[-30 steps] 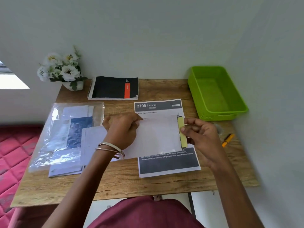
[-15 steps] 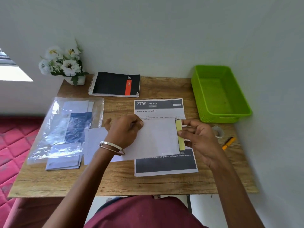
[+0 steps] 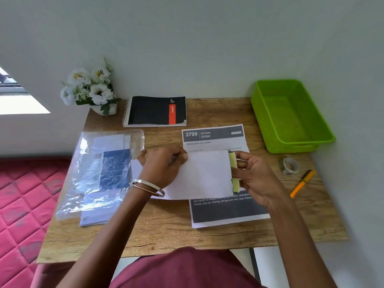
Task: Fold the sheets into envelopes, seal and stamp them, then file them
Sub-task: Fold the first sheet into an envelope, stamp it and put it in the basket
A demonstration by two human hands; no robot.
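— Where was the folded white sheet (image 3: 205,175)?
— On the tabletop (image 3: 166,229), lying over a printed page (image 3: 224,213). The left hand (image 3: 164,167) pinned and pinched its top edge.
— And the other grip?
— The right hand (image 3: 255,175) pinched a yellow-green strip (image 3: 233,163) at the sheet's right edge. The green basket (image 3: 291,140) stood well apart.

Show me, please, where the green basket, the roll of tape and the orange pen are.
green basket (image 3: 266,121): head view, on its near left wall.
roll of tape (image 3: 289,165): head view, on the ring's rim.
orange pen (image 3: 299,186): head view, on the middle of its orange barrel.
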